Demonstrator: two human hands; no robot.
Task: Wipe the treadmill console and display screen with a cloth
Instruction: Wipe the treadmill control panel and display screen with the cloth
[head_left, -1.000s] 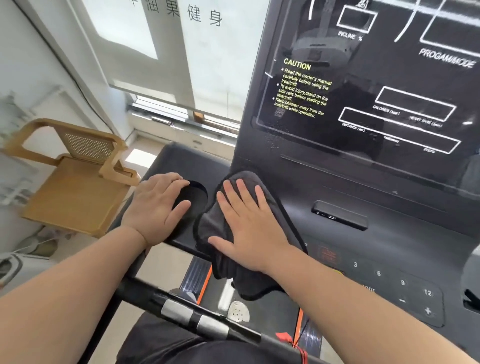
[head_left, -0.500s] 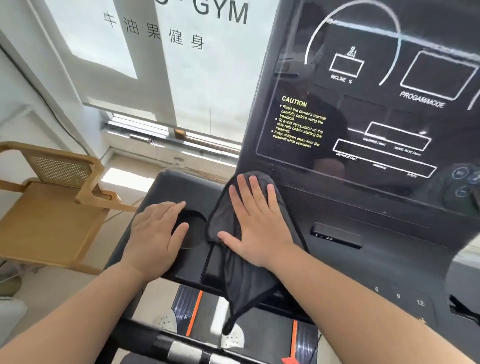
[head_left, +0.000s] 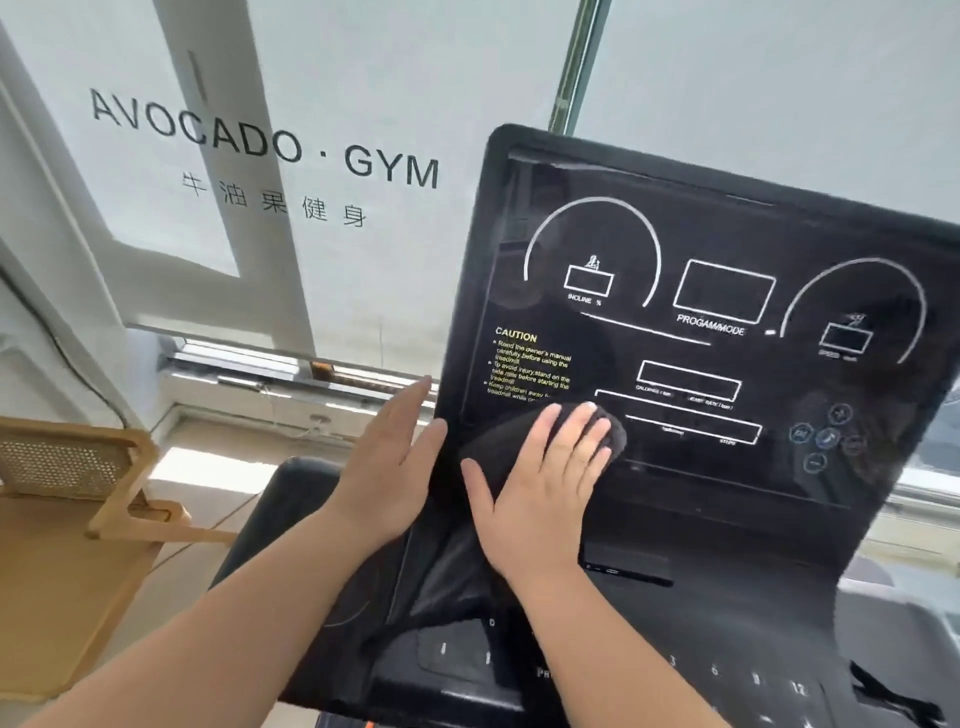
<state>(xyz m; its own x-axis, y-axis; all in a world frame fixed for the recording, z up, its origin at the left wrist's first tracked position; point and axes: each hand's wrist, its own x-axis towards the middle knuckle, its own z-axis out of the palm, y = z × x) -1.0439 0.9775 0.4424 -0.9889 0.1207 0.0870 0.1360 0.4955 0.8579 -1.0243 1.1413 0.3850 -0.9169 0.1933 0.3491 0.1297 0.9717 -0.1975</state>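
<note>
Cloth (head_left: 496, 441) under right hand (head_left: 545, 488) hides display screen (head_left: 727, 364) corner.

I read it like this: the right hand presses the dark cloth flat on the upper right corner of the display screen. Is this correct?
Not the corner. The head view shows the right hand pressing the dark cloth flat on the lower left part of the display screen, just below the yellow CAUTION text.

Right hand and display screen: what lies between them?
The cloth, pressed under the right hand against the lower left of the display screen; head view.
</note>
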